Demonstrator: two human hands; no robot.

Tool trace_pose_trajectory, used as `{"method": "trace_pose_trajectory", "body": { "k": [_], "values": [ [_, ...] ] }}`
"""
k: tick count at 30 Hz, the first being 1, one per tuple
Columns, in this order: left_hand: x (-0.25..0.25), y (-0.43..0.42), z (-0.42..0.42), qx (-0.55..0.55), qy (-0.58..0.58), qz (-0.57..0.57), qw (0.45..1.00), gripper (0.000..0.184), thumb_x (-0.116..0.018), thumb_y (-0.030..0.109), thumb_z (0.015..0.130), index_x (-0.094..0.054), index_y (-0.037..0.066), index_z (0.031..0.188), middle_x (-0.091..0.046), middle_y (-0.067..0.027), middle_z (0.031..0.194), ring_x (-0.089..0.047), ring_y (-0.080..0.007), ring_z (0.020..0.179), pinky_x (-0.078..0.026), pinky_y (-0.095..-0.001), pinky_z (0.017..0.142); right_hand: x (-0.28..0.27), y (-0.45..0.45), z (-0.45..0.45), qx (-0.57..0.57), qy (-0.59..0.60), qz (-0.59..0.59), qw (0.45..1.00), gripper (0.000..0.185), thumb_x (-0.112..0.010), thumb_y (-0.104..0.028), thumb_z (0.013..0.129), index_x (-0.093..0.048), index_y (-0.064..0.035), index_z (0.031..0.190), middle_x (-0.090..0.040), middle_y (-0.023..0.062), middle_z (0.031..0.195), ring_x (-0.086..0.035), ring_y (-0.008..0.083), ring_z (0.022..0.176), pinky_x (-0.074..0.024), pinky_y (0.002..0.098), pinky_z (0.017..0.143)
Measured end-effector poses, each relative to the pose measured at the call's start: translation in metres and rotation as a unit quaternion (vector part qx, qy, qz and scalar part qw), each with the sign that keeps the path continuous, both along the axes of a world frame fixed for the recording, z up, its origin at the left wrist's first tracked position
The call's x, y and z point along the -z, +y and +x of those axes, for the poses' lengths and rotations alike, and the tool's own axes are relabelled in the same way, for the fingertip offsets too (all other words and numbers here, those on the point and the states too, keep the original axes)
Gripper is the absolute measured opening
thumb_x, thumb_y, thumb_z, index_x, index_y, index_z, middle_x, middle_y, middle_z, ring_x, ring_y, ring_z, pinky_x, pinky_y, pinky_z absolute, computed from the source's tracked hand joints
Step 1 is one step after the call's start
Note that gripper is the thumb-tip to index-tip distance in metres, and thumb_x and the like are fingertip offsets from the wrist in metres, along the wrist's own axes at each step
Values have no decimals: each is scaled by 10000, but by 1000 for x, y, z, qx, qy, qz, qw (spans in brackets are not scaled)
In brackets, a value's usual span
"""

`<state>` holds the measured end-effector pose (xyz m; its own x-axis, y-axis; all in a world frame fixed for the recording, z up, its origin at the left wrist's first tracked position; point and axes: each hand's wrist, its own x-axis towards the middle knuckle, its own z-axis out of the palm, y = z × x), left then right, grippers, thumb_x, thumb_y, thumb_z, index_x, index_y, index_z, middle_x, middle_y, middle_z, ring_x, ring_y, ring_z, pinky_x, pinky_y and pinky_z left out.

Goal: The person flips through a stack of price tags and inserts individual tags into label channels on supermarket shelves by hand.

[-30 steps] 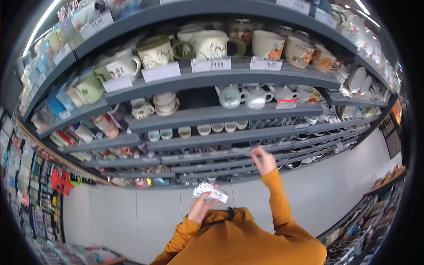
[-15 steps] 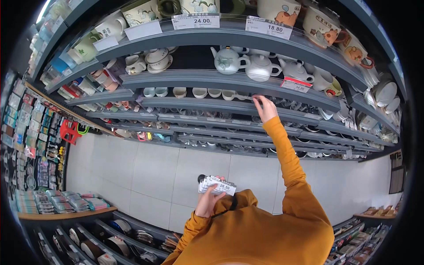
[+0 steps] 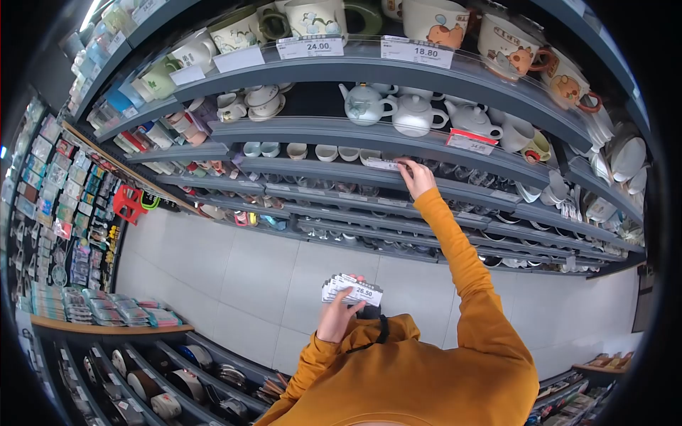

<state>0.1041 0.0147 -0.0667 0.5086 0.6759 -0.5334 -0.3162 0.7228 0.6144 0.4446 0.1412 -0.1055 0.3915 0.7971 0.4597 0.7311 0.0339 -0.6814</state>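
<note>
My left hand (image 3: pixel 335 321) grips a fanned stack of white price tags (image 3: pixel 366 292) in front of my body; the top tag reads 26.50. My right hand (image 3: pixel 419 180) reaches out to a shelf edge, its thumb and fingers pinching the right end of a single price tag (image 3: pixel 382 164). That tag lies along the shelf front, just below a row of small white cups (image 3: pixel 327 153). Whether it sits fully in the edge strip I cannot tell. On the shelf above stand a pale blue teapot (image 3: pixel 365 106) and a white teapot (image 3: pixel 416 116).
Large mugs (image 3: pixel 312 20) with price tags line the top shelf. A red price tag (image 3: pixel 471 140) marks the teapot shelf. Glassware fills lower shelves. Behind me a low rack holds pans (image 3: pixel 186 383); packaged goods (image 3: pixel 106 309) lie at left. Pale floor tiles (image 3: pixel 263 270) stretch between the shelves.
The tag at my right hand has come from a tilted position to lying level along the shelf edge. My left hand still holds the stack. The view has shifted slightly.
</note>
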Motion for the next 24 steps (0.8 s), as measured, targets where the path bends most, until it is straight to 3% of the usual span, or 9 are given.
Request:
{"method": "trace_pose_trajectory", "body": {
  "k": [3,7,11,14,17,19,21,23,24],
  "values": [
    [4,-6,8,21,-20,-28,999,383,-541,119,919,-478,62,1292,-563,-80,1284,-549,-169,1155,-519,-294,847,2,-2,4,-7,10,-11,1000,179,-594,-211,915,-677,-121,1045,-679,177,860,-669,322,797,-520,383,704],
    [-3,-8,13,55,-1,-10,998,399,-538,155,921,-460,70,1302,-559,-83,1292,-553,-182,1145,-485,-343,895,-2,-6,9,-15,9,-9,1000,185,-592,-225,917,-686,-127,1042,-684,163,867,-666,324,810,-520,382,716],
    [2,-3,13,52,-2,9,999,411,-534,160,926,-449,66,1316,-559,-80,1295,-555,-177,1147,-499,-331,876,-6,-5,9,-39,-45,-80,995,196,-583,-238,915,-681,-130,1046,-683,151,913,-655,334,853,-516,399,739],
    [-3,-2,16,31,-5,47,998,417,-523,165,945,-434,59,1339,-558,-82,1304,-567,-175,1134,-514,-319,851,-5,-6,4,-50,-126,-55,989,191,-599,-185,899,-667,-103,1058,-671,117,969,-636,324,895,-511,395,754],
    [-26,4,26,-9,-1,108,994,427,-505,168,969,-415,51,1369,-543,-86,1334,-583,-174,1116,-526,-308,821,-43,-36,-32,-54,-139,79,986,210,-622,-90,874,-651,-56,1079,-648,98,994,-607,315,946,-492,360,800],
    [-41,10,32,-30,-4,145,989,433,-492,169,983,-401,47,1389,-523,-90,1363,-590,-175,1109,-529,-306,808,-62,-67,-67,-57,-77,117,989,173,-634,-52,859,-662,-18,1026,-633,115,913,-592,302,846,-491,352,749],
    [-52,19,38,-35,-11,182,983,438,-482,165,989,-394,33,1397,-493,-94,1396,-594,-176,1106,-533,-305,793,-62,-102,-92,-101,94,58,989,143,-596,-85,906,-666,4,994,-620,117,818,-584,235,768,-471,311,718],
    [-63,25,47,-44,-30,198,979,461,-491,175,989,-378,12,1405,-493,-106,1389,-598,-193,1105,-545,-320,791,-61,-136,-111,-110,300,22,947,201,-529,-128,959,-660,25,961,-594,86,742,-550,157,708,-447,277,696],
    [-65,26,50,-39,-31,202,978,468,-499,179,986,-375,10,1405,-496,-117,1380,-597,-199,1106,-554,-321,784,-73,-152,-120,-113,340,14,934,260,-474,-153,987,-636,48,950,-573,56,729,-534,118,700,-441,268,690]
  ]
}}
